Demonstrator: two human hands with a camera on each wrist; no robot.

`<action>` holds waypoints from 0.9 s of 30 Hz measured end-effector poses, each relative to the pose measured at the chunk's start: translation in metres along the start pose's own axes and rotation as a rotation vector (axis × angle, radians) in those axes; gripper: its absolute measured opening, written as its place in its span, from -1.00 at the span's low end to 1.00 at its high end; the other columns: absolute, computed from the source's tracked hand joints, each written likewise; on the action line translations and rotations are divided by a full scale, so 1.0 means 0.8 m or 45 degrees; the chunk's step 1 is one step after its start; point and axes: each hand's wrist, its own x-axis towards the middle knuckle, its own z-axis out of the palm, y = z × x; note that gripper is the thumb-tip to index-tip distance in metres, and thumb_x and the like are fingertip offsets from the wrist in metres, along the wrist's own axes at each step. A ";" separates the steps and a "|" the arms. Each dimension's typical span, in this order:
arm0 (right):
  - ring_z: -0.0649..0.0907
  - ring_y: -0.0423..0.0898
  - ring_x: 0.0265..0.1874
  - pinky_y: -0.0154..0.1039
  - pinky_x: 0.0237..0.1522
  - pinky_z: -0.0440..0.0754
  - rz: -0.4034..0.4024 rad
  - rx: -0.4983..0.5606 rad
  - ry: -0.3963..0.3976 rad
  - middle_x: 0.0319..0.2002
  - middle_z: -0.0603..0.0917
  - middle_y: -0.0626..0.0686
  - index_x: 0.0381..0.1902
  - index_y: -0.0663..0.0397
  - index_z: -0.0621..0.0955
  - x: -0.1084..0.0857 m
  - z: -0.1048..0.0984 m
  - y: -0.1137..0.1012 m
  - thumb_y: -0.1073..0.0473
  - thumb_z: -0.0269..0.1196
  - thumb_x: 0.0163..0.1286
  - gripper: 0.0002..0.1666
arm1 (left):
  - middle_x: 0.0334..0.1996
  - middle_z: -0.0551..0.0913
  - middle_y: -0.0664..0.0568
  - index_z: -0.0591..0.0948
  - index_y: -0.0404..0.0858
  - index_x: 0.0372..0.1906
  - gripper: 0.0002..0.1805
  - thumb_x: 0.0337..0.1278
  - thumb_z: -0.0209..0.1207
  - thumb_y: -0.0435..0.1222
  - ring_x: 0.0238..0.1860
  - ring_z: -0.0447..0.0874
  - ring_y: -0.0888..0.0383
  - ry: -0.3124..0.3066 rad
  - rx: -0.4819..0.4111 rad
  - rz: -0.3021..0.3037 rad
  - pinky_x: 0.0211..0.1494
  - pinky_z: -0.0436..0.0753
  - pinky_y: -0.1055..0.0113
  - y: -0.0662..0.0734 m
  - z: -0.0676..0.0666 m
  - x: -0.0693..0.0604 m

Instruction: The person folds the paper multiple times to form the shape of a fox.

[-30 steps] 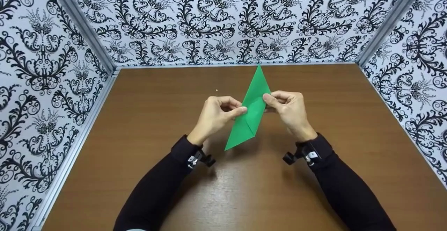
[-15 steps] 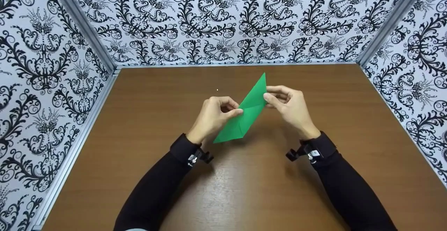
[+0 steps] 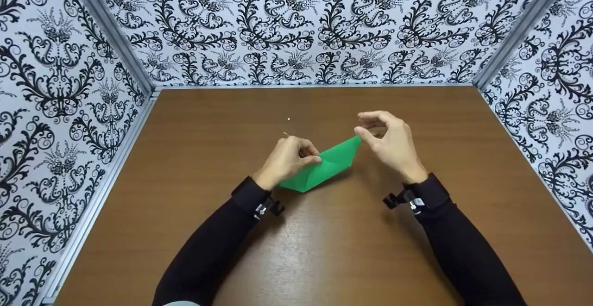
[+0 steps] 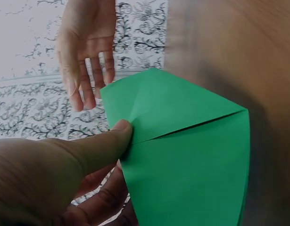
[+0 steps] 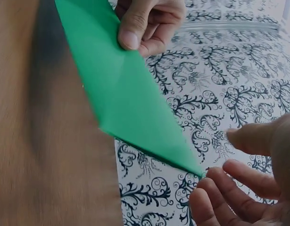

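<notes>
A folded sheet of green paper is held tilted above the table in the head view. My left hand pinches its upper edge, thumb on the near face. In the left wrist view a slit-like fold line crosses the paper, beside the left thumb. At the paper's right-hand pointed corner is my right hand. The right wrist view has the right hand with thumb and fingers spread apart; the paper's tip lies close to the fingertips, and whether they touch is hard to tell.
A brown wooden table lies under both hands. Patterned black-and-white panels rise at the back and both sides, joined by grey metal posts. A tiny white speck is on the table behind the left hand.
The paper has turned clockwise and come down, from nearly upright to a shallow slant. The right hand's thumb and fingers have come off its edge; the left hand keeps its pinch.
</notes>
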 end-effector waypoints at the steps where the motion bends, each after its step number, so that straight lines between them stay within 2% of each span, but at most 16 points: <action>1: 0.92 0.00 0.04 -0.30 0.14 0.92 -0.009 -0.046 -0.013 0.16 0.92 0.20 0.31 0.16 0.86 -0.001 0.001 0.000 0.24 0.62 0.58 -0.59 | -0.23 0.98 -0.03 0.98 -0.18 -0.11 -0.90 0.50 0.61 -0.22 -0.29 0.77 0.25 -0.011 0.007 -0.010 -0.11 0.65 0.42 -0.001 0.002 0.000; 5: 0.93 0.14 0.07 0.01 0.19 0.95 -0.044 -0.204 -0.110 0.12 0.89 0.21 0.23 0.14 0.90 -0.005 0.005 0.001 0.27 0.64 0.54 -0.65 | -0.22 0.97 -0.04 0.97 -0.16 -0.11 -0.90 0.51 0.61 -0.21 -0.27 0.78 0.22 -0.039 0.056 -0.028 -0.12 0.63 0.38 -0.007 0.011 0.001; 8: 0.91 0.16 0.04 0.12 0.17 0.95 -0.073 -0.278 -0.219 0.06 0.89 0.20 0.10 0.14 0.92 -0.008 0.011 0.005 0.29 0.63 0.53 -0.77 | -0.23 0.97 -0.03 0.98 -0.14 -0.12 -0.90 0.51 0.60 -0.20 -0.25 0.83 0.14 -0.055 0.098 -0.029 -0.15 0.63 0.36 -0.010 0.016 0.001; 12: 0.90 0.12 -0.06 0.09 0.07 0.95 -0.118 -0.345 -0.381 -0.06 0.89 0.17 -0.07 0.14 0.95 -0.012 0.019 0.012 0.31 0.63 0.52 -0.91 | -0.21 0.99 0.02 0.99 -0.10 -0.11 -0.90 0.51 0.61 -0.17 -0.18 0.92 0.06 -0.065 0.152 -0.025 -0.12 0.73 0.28 -0.013 0.022 0.001; 17: 0.90 0.11 -0.07 0.06 0.06 0.95 -0.170 -0.426 -0.553 -0.06 0.91 0.15 -0.06 0.13 0.97 -0.018 0.030 0.019 0.30 0.66 0.49 -0.89 | -0.17 1.01 0.06 0.99 -0.06 -0.07 -0.90 0.52 0.61 -0.14 -0.12 0.97 0.07 -0.058 0.225 -0.026 -0.03 0.84 0.18 -0.018 0.032 0.002; 22: 0.88 0.13 0.00 0.09 0.07 0.93 -0.179 -0.486 -0.630 -0.01 0.90 0.12 -0.04 0.11 0.98 -0.024 0.034 0.025 0.29 0.69 0.44 -0.84 | -0.15 1.02 0.08 1.00 -0.04 -0.05 -0.89 0.52 0.61 -0.13 -0.10 0.98 0.08 -0.043 0.267 -0.024 -0.02 0.86 0.15 -0.021 0.039 0.002; 27: 0.86 0.10 -0.01 0.02 0.04 0.88 -0.172 -0.517 -0.673 -0.02 0.87 0.11 -0.04 0.11 0.99 -0.028 0.035 0.029 0.27 0.69 0.47 -0.85 | -0.14 1.02 0.05 1.00 -0.05 -0.01 -0.87 0.52 0.61 -0.13 -0.11 0.99 0.07 -0.015 0.300 0.003 -0.03 0.88 0.12 -0.024 0.042 0.002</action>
